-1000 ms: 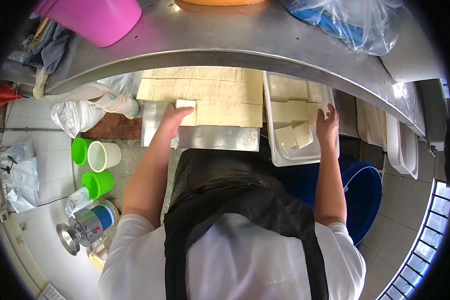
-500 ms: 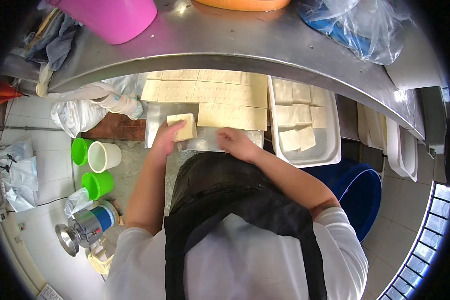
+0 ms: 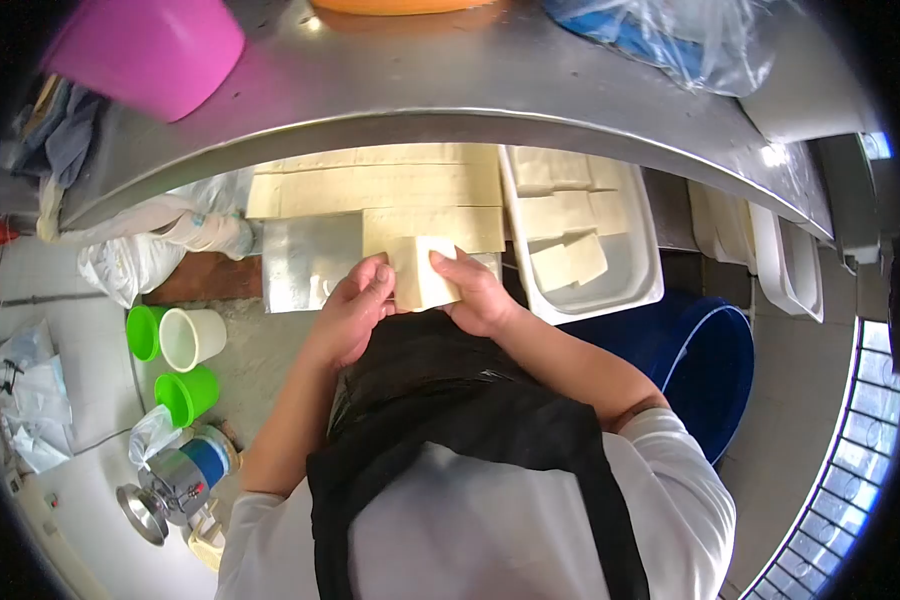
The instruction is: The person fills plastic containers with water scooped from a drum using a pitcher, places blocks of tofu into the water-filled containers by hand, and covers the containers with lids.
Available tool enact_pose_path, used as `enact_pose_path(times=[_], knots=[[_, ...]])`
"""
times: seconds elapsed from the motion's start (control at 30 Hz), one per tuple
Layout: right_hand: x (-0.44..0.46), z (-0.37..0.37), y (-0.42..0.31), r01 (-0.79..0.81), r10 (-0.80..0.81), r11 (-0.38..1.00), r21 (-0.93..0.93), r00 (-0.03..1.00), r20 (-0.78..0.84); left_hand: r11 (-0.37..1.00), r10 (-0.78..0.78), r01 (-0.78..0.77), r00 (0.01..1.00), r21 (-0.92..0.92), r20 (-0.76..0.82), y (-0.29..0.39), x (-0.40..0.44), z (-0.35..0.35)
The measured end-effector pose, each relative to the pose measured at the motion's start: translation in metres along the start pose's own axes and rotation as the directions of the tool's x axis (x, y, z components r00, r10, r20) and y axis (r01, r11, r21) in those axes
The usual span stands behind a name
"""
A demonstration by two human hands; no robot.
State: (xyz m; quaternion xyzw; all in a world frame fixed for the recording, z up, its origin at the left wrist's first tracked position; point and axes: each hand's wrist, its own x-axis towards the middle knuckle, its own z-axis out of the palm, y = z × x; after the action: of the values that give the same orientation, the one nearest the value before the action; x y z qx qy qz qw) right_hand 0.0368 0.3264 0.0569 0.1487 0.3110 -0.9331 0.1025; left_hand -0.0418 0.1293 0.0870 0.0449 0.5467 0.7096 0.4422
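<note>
A pale block of tofu (image 3: 425, 285) is held in front of the apron, just off the near edge of the metal sheet (image 3: 310, 262). My right hand (image 3: 478, 292) grips it from the right, thumb across its top face. At its left side, my left hand (image 3: 360, 305) has fingers and thumb closed against the edge. Beyond my hands, rows of cut tofu (image 3: 400, 187) lie on the sheet, partly under the shelf. To the right, a white tray (image 3: 654, 275) contains several more tofu blocks (image 3: 568, 260).
A steel shelf (image 3: 420, 85) overhangs the work area, carrying a pink bucket (image 3: 155, 50) and a plastic-wrapped blue item (image 3: 650, 45). A blue barrel (image 3: 710, 370) stands at right. Green buckets (image 3: 187, 395) and a white bucket (image 3: 192, 338) are on the floor at left.
The tofu block has moved right from my left hand alone to between both hands. My right hand has come onto it. The head view has shifted slightly.
</note>
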Motion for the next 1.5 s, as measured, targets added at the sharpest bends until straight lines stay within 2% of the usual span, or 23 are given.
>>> enact_pose_path(times=[0.1,0.2,0.23,0.27,0.3,0.33,0.4,0.43,0.5,0.57,0.63,0.67,0.73,0.83,0.87,0.93,1.03,1.17,1.23,1.3,1.37,1.47,1.5], knots=[[-0.031,-0.039,-0.024,-0.020,0.018,0.992,0.128,1.000,0.019,0.998,0.000,-0.013,0.982,0.068,0.190,0.010,0.008,0.031],[-0.067,-0.074,-0.048,0.141,-0.122,0.976,0.166,0.986,-0.117,0.884,0.101,-0.146,0.987,0.443,0.123,-0.006,0.028,0.025],[-0.076,-0.089,-0.057,0.216,-0.192,0.964,0.153,0.969,-0.157,0.885,0.092,-0.151,0.984,0.440,0.153,-0.012,0.033,0.016],[-0.090,-0.104,-0.070,0.247,-0.220,0.956,0.155,0.959,-0.177,0.689,0.214,-0.220,0.972,0.691,0.095,-0.017,0.033,0.005],[-0.104,-0.112,-0.082,0.289,-0.238,0.948,0.130,0.921,-0.308,0.421,0.352,-0.228,0.933,0.878,0.074,-0.022,0.031,-0.007],[-0.114,-0.134,-0.093,0.342,-0.303,0.938,0.064,0.893,-0.333,0.415,0.348,-0.234,0.934,0.879,0.084,-0.030,0.028,-0.024],[-0.138,-0.173,-0.119,0.353,-0.355,0.932,-0.086,0.838,-0.414,-0.019,0.435,-0.060,0.898,0.998,0.062,-0.050,0.015,-0.058],[-0.148,-0.187,-0.134,0.346,-0.374,0.927,-0.146,0.823,-0.427,-0.024,0.433,-0.062,0.899,0.998,0.066,-0.057,0.009,-0.069],[-0.164,-0.203,-0.157,0.296,-0.417,0.907,-0.300,0.735,-0.535,0.035,0.301,0.104,0.947,0.994,-0.110,-0.069,-0.003,-0.086],[-0.170,-0.220,-0.174,0.145,-0.422,0.862,-0.486,0.736,-0.529,-0.015,0.262,0.108,0.960,0.994,-0.100,-0.073,-0.008,-0.087],[-0.162,-0.217,-0.179,0.094,-0.432,0.831,-0.548,0.729,-0.531,-0.071,0.290,0.102,0.954,0.992,-0.077,-0.077,-0.008,-0.085],[-0.152,-0.226,-0.179,-0.113,-0.494,0.674,-0.730,0.665,-0.560,-0.072,0.292,0.106,0.953,0.992,-0.080,-0.081,-0.006,-0.087],[-0.139,-0.224,-0.183,-0.470,-0.589,0.268,-0.841,0.611,-0.529,-0.058,0.365,0.069,0.930,0.996,-0.043,-0.088,0.000,-0.091],[-0.128,-0.205,-0.193,-0.601,-0.473,0.193,-0.776,0.636,-0.610,-0.116,0.416,-0.015,0.907,0.993,0.063,-0.099,0.002,-0.095],[-0.127,-0.206,-0.196,-0.599,-0.471,0.190,-0.777,0.639,-0.608,-0.115,0.417,-0.011,0.907,0.993,0.058,-0.103,0.003,-0.098],[-0.129,-0.212,-0.207,-0.599,-0.282,0.234,-0.766,0.712,-0.643,-0.121,0.443,-0.050,0.891,0.991,0.099,-0.109,0.004,-0.101],[-0.131,-0.220,-0.200,-0.497,-0.401,0.346,-0.796,0.688,-0.605,-0.093,0.472,-0.050,0.877,0.994,0.089,-0.111,0.001,-0.099],[-0.129,-0.217,-0.199,-0.571,-0.361,0.211,-0.793,0.709,-0.606,-0.020,0.378,-0.046,0.924,0.999,0.051,-0.093,-0.008,-0.079],[-0.126,-0.218,-0.198,-0.636,-0.372,-0.096,-0.766,0.737,-0.565,0.076,0.459,-0.160,0.882,0.984,0.108,-0.085,0.000,-0.065],[-0.123,-0.225,-0.199,-0.652,-0.333,-0.065,-0.756,0.728,-0.599,0.064,0.492,-0.234,0.853,0.970,0.173,-0.072,0.020,-0.036],[-0.116,-0.234,-0.201,-0.670,-0.294,-0.034,-0.742,0.716,-0.633,0.020,0.541,-0.430,0.764,0.903,0.352,-0.046,0.042,0.020],[-0.113,-0.235,-0.202,-0.647,-0.258,-0.025,-0.762,0.741,-0.620,-0.038,0.454,-0.639,0.674,0.768,0.583,-0.032,0.083,0.102],[-0.118,-0.225,-0.196,-0.628,-0.399,-0.022,-0.778,0.719,-0.569,-0.047,0.390,-0.688,0.655,0.725,0.647,-0.029,0.095,0.129]])
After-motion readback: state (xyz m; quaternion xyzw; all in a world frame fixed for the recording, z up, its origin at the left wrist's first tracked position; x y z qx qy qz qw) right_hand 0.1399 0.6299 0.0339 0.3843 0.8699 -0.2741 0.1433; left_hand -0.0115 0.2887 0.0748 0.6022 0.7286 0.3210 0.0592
